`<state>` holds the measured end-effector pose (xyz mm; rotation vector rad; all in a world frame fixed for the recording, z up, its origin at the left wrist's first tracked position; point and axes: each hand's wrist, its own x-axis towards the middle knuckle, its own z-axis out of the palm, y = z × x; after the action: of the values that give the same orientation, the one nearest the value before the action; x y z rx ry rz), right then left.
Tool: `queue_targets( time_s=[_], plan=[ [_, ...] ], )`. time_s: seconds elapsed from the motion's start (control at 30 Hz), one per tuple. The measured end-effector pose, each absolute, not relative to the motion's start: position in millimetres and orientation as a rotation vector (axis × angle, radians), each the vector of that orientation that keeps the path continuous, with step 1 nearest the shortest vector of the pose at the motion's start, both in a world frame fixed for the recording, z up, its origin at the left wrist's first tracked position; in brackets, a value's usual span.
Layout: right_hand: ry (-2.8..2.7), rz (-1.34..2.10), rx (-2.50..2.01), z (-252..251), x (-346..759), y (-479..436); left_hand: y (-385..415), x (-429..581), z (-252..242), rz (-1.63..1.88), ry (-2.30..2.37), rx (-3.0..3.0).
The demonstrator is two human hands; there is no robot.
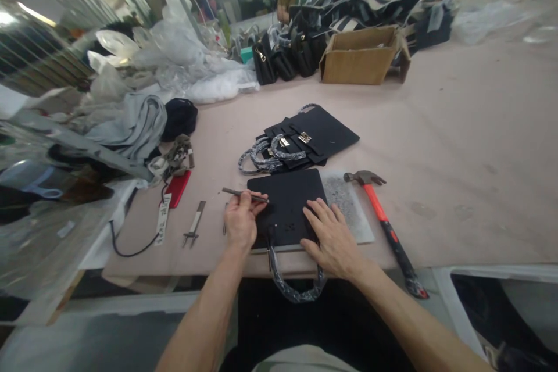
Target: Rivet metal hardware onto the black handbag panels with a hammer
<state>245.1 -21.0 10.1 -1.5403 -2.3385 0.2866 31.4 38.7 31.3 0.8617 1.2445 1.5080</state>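
Black bag (288, 206): 1, flat, matte, rounded-corner rectangle. Lower centre of frame, on table near its front edge, under both hands.
Bag handle (296, 289): 1 loop, wrapped in mottled grey film, hangs over table edge at bottom centre.
Left hand (239, 222): knuckles up at bag's left edge. Fingers closed, pinching metal rod (244, 193).
Metal rod: 1, thin, dark, approx. level, tip over bag's upper left corner.
Right hand (333, 237): palm down, fingers open & spread, flat on bag's right half.
Forearms: 2, bare, come in from bottom of frame, converge on bag.
Hammer (383, 218): 1, steel claw head, orange/black grip. Right of bag, grip end past table edge.
Slab (351, 206): 1, grey, speckled, rectangular, btw. bag & hammer.
Bag stack (320, 131): black, fanned, just above centre. 2 gold clasps show, no. of bags unclear.
Pronged tool (194, 225): 1, metal, left of left hand.
Cardboard box (361, 57): 1, open, upper centre.
Table (457, 145): pinkish, smooth.
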Motion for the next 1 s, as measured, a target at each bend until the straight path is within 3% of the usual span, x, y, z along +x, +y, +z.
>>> queue_targets(
  time_s=[0.17, 0.4, 0.57, 0.67, 0.8, 1.0],
  plan=[
    [-2.347, 0.310, -1.518, 12, 252, -20, 44, -28, 32, 1.322, 1.605, 1.042],
    [-2.351, 0.313, -1.501, 10, 251, -19, 37, -83, 23, 0.530, 2.431, 1.609],
    [-2.338, 0.313, -1.478, 9, 251, -20, 35, -91, 21, 0.268, 2.537, 1.628],
    [-2.289, 0.304, -1.472, 10, 246, -26, 27, -86, 22, 0.339, 2.523, 1.735],
    [-2.208, 0.275, -1.474, 11, 236, -34, 6, -58, 23, 0.718, 2.318, 1.984],
    [-2.029, 0.274, -1.471, 11, 226, -39, -16, -4, 10, 0.830, 2.038, 1.547]
  ],
)
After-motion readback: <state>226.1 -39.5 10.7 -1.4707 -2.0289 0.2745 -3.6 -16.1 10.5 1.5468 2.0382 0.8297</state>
